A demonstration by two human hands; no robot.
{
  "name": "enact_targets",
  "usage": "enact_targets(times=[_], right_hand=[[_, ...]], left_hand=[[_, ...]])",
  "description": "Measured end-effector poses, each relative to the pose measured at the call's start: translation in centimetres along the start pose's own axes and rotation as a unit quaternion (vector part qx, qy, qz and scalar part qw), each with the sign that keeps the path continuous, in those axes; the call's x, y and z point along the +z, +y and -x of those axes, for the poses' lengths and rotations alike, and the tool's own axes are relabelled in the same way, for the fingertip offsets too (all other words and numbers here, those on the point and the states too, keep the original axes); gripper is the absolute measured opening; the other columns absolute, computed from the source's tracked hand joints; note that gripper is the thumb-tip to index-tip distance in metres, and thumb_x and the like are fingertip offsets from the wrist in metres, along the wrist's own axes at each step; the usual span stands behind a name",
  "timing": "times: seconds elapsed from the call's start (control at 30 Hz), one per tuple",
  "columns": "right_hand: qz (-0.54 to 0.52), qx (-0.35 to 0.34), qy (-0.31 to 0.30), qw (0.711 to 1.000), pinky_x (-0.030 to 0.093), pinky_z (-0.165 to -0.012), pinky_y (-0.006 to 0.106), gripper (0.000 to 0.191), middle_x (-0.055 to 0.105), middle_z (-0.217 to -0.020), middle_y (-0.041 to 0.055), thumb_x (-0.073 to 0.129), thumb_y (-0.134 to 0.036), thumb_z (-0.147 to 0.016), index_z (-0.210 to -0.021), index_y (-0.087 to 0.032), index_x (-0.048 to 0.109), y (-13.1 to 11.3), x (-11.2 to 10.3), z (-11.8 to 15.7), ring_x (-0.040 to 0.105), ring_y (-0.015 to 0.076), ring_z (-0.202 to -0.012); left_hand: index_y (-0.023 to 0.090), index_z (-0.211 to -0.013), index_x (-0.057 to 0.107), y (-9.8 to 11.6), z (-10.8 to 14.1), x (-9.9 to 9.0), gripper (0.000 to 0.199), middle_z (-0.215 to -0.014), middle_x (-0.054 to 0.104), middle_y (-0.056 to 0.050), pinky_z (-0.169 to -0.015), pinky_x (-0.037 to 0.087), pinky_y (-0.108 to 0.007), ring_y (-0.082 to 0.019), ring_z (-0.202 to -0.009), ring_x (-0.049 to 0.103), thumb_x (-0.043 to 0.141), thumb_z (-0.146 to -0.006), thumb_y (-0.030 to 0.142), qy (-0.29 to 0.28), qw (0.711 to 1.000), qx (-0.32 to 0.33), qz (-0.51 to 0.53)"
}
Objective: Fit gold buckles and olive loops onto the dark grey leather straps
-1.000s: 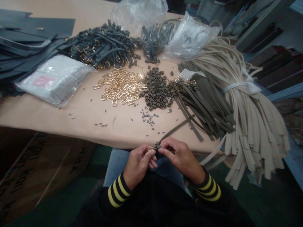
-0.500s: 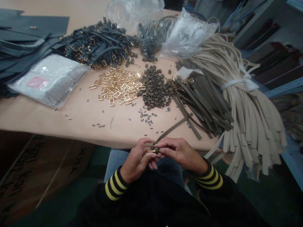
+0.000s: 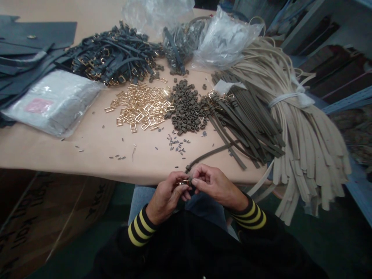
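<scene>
A gold buckle point(image 3: 183, 181) is pinched between the thumb and fingers of my left hand point(image 3: 165, 198), just past the table's front edge. A narrow olive-brown strap point(image 3: 207, 155) runs from the buckle back across the tabletop, with a small loop keeper point(image 3: 187, 168) around it near my fingers. My right hand point(image 3: 220, 188) is closed in a pinch on the strap end beside the buckle. Its fingertips partly hide how strap and buckle join. Beyond my hands lie a heap of gold buckles point(image 3: 142, 106) and a pile of olive loop keepers point(image 3: 187, 110).
Small metal pins point(image 3: 176, 143) are scattered on the table point(image 3: 72, 157). Finished-looking olive straps point(image 3: 250, 120) and a tied beige strap bundle point(image 3: 308, 143) lie right. Dark buckled straps point(image 3: 110, 58), a plastic-wrapped packet point(image 3: 55, 102) and clear bags point(image 3: 223, 38) stand further back.
The buckle has turned in my left hand and shows more of its frame. My right fingers have shifted slightly left, and the loop keeper shows farther up the strap, clear of my fingers.
</scene>
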State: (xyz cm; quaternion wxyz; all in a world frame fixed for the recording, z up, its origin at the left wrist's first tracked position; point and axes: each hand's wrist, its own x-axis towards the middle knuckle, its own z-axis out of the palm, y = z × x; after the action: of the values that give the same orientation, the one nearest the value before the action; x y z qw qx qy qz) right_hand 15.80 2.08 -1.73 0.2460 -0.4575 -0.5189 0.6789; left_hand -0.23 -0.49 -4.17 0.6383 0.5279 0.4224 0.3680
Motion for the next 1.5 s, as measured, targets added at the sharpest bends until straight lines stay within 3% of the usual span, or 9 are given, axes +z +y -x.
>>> enact_targets(times=[0.2,0.47,0.6,0.7,0.9,1.03,1.27,1.4,1.5], right_hand=[[-0.005,-0.004,-0.001,1.000,0.041,-0.054,0.022,0.013,0.049,-0.062,-0.0038,0.053,-0.021,-0.072,-0.073,-0.017,0.041,0.4,0.1,-0.3,0.052,0.0097,-0.057],[0.162,-0.060,0.017,0.985,0.041,-0.053,0.023,0.008,0.052,-0.064,-0.0007,0.050,-0.023,-0.077,-0.076,-0.015,0.049,0.3,-0.6,-0.6,0.049,0.0106,-0.057],[0.405,-0.192,0.079,0.891,0.041,-0.075,0.034,0.017,0.057,-0.096,0.0101,0.051,-0.015,-0.076,-0.093,-0.014,0.055,-1.2,-2.6,-1.6,0.050,0.0194,-0.087],[0.550,-0.222,0.044,0.804,0.034,-0.086,0.042,0.026,0.050,-0.113,0.0132,0.057,-0.013,-0.070,-0.096,-0.014,0.055,-2.0,-3.6,-2.9,0.040,0.0257,-0.104],[0.618,-0.193,-0.031,0.762,0.037,-0.075,0.034,0.009,0.055,-0.091,0.0112,0.054,-0.016,-0.073,-0.081,-0.012,0.053,-3.0,-3.4,-3.9,0.046,0.0211,-0.085],[0.600,-0.159,-0.080,0.780,0.035,-0.058,0.026,0.005,0.053,-0.070,0.0049,0.046,-0.016,-0.077,-0.079,-0.013,0.050,-4.3,-3.2,-2.7,0.045,0.0151,-0.062],[0.430,-0.134,-0.137,0.882,0.036,-0.058,0.021,0.028,0.055,-0.075,0.0020,0.051,-0.018,-0.077,-0.103,-0.014,0.043,-4.9,-2.7,-0.6,0.048,0.0110,-0.061],[0.409,-0.134,-0.136,0.892,0.032,-0.053,0.019,0.004,0.049,-0.062,-0.0020,0.048,-0.016,-0.079,-0.077,-0.015,0.051,-3.8,-1.8,0.0,0.043,0.0084,-0.055],[0.396,-0.101,-0.119,0.905,0.029,-0.049,0.018,0.008,0.045,-0.057,-0.0038,0.049,-0.019,-0.078,-0.073,-0.014,0.051,-3.5,-1.2,0.4,0.039,0.0070,-0.050]], left_hand=[[0.018,-0.098,0.047,-0.5,-0.2,0.3,0.021,-0.061,0.054,0.004,-0.048,0.046,-0.018,-0.008,-0.049,0.054,0.050,-0.078,0.024,-0.011,0.998,0.021,-0.059],[0.016,-0.088,0.041,-0.6,-0.6,0.4,0.019,-0.056,0.052,0.005,-0.038,0.041,-0.017,-0.007,-0.040,0.052,0.050,-0.078,0.030,0.048,0.993,-0.057,0.088],[0.016,-0.087,0.038,-0.8,-0.7,0.4,0.024,-0.053,0.052,0.007,-0.032,0.037,-0.015,-0.006,-0.035,0.049,0.052,-0.076,0.033,0.061,0.984,-0.080,0.145],[0.016,-0.086,0.038,-0.8,-0.7,0.2,0.026,-0.053,0.053,0.007,-0.032,0.037,-0.014,-0.005,-0.034,0.048,0.053,-0.074,0.034,0.065,0.982,-0.084,0.157],[0.016,-0.086,0.038,-0.5,-0.6,-0.2,0.026,-0.056,0.053,0.006,-0.032,0.037,-0.014,-0.005,-0.035,0.049,0.051,-0.076,0.036,0.091,0.984,-0.078,0.128],[0.017,-0.080,0.037,0.0,-0.4,-0.3,0.023,-0.050,0.048,0.009,-0.031,0.030,-0.012,-0.003,-0.031,0.042,0.046,-0.079,0.038,0.102,0.988,-0.075,0.088],[0.017,-0.076,0.036,1.1,0.2,0.0,0.024,-0.042,0.040,0.011,-0.031,0.024,-0.012,-0.002,-0.030,0.033,0.045,-0.078,0.040,0.041,0.992,-0.097,0.061],[0.018,-0.076,0.037,1.0,0.4,0.3,0.022,-0.041,0.038,0.011,-0.033,0.025,-0.013,-0.003,-0.031,0.033,0.044,-0.079,0.039,0.033,0.994,-0.096,0.041],[0.017,-0.078,0.038,0.8,0.7,0.4,0.021,-0.042,0.039,0.010,-0.034,0.026,-0.014,-0.004,-0.032,0.035,0.042,-0.080,0.038,0.017,0.996,-0.092,0.005]])
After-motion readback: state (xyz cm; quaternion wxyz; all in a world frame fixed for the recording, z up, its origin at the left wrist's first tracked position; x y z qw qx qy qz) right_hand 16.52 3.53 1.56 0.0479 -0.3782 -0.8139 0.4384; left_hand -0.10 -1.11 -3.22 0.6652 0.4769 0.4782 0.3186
